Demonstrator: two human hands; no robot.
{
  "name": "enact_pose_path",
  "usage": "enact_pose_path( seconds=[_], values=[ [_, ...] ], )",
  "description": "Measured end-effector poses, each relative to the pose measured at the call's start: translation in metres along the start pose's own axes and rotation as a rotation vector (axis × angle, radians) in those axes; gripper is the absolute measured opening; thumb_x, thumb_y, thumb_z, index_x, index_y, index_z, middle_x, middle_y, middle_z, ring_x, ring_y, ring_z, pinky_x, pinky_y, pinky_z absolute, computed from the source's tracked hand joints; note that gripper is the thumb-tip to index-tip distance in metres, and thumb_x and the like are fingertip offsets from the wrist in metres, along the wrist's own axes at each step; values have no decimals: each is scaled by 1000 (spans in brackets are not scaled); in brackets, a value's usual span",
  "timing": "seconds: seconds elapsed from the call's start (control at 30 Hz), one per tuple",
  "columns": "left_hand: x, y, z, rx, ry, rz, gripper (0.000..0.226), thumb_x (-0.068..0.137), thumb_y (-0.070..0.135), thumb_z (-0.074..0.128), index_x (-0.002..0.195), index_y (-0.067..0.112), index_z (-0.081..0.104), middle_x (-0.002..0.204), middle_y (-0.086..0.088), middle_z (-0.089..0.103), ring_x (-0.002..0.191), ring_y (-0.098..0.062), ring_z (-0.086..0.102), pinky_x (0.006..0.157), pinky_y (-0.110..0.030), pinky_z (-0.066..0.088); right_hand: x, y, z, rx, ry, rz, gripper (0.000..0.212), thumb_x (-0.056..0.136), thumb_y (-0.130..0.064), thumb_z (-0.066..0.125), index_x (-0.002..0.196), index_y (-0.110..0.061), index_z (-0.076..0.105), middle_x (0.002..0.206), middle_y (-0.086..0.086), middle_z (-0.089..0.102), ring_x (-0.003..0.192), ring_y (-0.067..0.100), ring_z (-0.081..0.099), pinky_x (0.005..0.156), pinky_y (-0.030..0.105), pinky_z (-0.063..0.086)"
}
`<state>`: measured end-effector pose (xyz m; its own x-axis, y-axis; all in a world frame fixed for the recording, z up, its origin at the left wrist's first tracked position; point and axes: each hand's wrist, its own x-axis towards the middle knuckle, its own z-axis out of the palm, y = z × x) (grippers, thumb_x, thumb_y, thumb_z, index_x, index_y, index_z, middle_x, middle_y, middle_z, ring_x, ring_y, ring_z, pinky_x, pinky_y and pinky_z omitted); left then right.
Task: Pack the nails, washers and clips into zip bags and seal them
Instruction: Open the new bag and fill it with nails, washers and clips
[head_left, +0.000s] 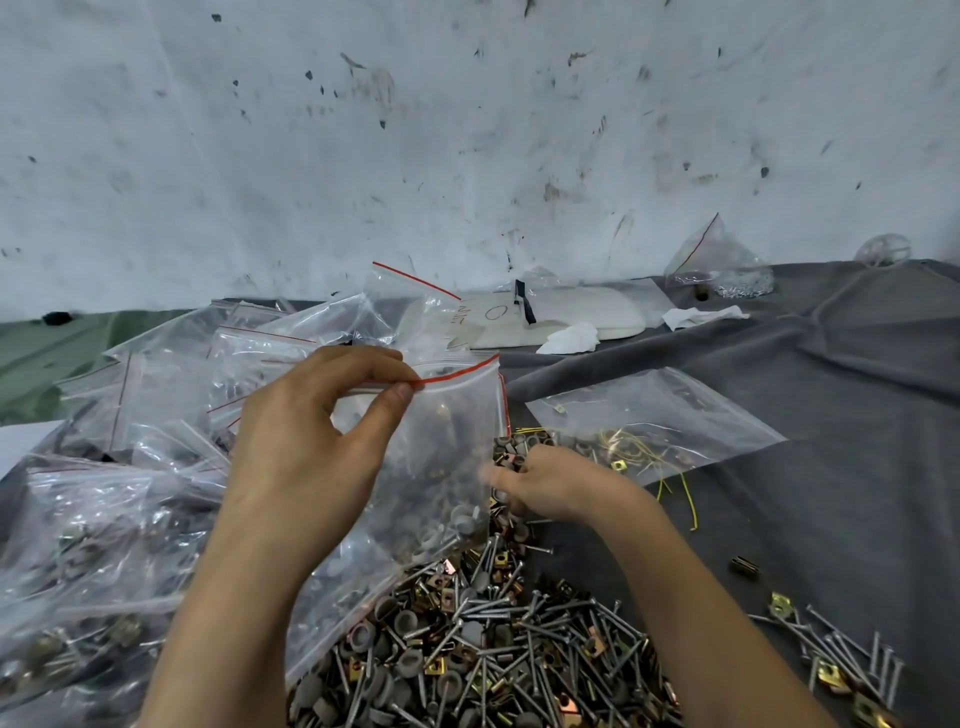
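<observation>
Left hand (306, 441) pinched a zip bag (447, 467) by its top; right hand (550, 488) was too blurry to tell. Packed bags (104, 545) lay left of them; a big pile (493, 649) remained below.

A pile of nails, washers and clips (493, 649) lies near and central on the cloth (831, 415), with a heap of filled bags (104, 519) just to its left and a smaller scatter (841, 665) well apart at the near right. Over the pile's left part hangs a zip bag (441, 467), pinched at its top edge by the left hand (311, 431); the right hand (545, 488) is on the pile's far edge, just right of that bag. Farther right lies a flat bag (675, 410), and behind it, by the wall (467, 130), a pad (571, 312) and another bag (717, 265).
</observation>
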<state>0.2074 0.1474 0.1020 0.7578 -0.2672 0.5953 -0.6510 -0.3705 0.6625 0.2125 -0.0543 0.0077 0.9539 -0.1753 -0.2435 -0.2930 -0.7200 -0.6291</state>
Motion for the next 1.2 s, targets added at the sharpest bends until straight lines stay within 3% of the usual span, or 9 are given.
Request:
enact_pose_path(
  seconds=[0.2, 0.4, 0.5, 0.6, 0.73, 0.87, 1.03, 1.13, 1.2],
  values=[
    [0, 0, 2, -4, -7, 9, 20, 84, 13, 68, 79, 32, 70, 96, 24, 69, 100, 3, 62, 97, -31, 46, -6, 2, -7, 57, -52, -34, 50, 92, -59, 44, 66, -20, 60, 71, -8, 60, 69, 5, 52, 59, 20, 34],
    [0, -2, 1, 4, -7, 15, 20, 84, 14, 68, 78, 33, 70, 96, 26, 67, 98, 5, 61, 95, -28, 46, -20, -8, -20, 126, 45, -28, 74, 82, -73, 35, 90, -10, 72, 99, 7, 70, 93, 24, 64, 86, 39, 46],
    [0, -2, 1, 3, -8, 12, 20, 84, 14, 68, 78, 33, 70, 96, 25, 67, 98, 5, 62, 95, -29, 46, -32, -23, -34, 326, 311, -151, 85, 71, -78, 35, 101, -7, 71, 108, 16, 68, 103, 33, 60, 86, 42, 48],
    [0, -2, 2, -5, -18, 12, 20, 83, 14, 68, 78, 33, 70, 95, 24, 68, 98, 5, 61, 96, -29, 46, -42, -35, -46, 752, 411, -399, 50, 83, -66, 49, 93, -26, 76, 95, -9, 74, 100, 10, 65, 71, 30, 48],
    [0, -2, 2, 4, -13, 31, 20, 83, 13, 69, 79, 33, 69, 95, 23, 69, 97, 6, 61, 94, -27, 47, -54, -47, -48, 821, 297, -656, 48, 89, -50, 45, 93, -13, 76, 107, -2, 72, 110, 14, 63, 100, 41, 43],
    [0, -1, 3, 6, -25, 59, 22, 83, 11, 69, 80, 33, 69, 97, 20, 69, 98, 4, 61, 95, -29, 47, -59, -50, -44, 699, 233, -634, 51, 80, -58, 51, 95, -17, 76, 104, -5, 73, 108, 8, 63, 105, 40, 41],
    [0, -1, 3, 9, -29, 74, 23, 84, 11, 70, 80, 33, 69, 97, 20, 69, 99, 4, 61, 95, -29, 47, -53, -45, -49, 829, 368, -620, 39, 87, -49, 50, 89, -21, 76, 103, -3, 73, 104, 15, 64, 96, 45, 47],
    [-1, -1, 2, 2, -23, 69, 21, 83, 12, 69, 80, 33, 69, 97, 21, 69, 99, 5, 61, 94, -28, 46, -39, -34, -42, 805, 468, -389, 32, 94, -40, 52, 75, -24, 72, 88, -4, 74, 88, 17, 67, 88, 41, 51],
    [-1, 0, 3, 0, -26, 65, 21, 83, 12, 69, 79, 33, 69, 97, 21, 69, 100, 5, 61, 94, -27, 46, -24, -21, -32, 437, 417, -157, 33, 96, -38, 49, 79, -20, 71, 91, 4, 72, 88, 22, 65, 84, 40, 49]
  ],
)
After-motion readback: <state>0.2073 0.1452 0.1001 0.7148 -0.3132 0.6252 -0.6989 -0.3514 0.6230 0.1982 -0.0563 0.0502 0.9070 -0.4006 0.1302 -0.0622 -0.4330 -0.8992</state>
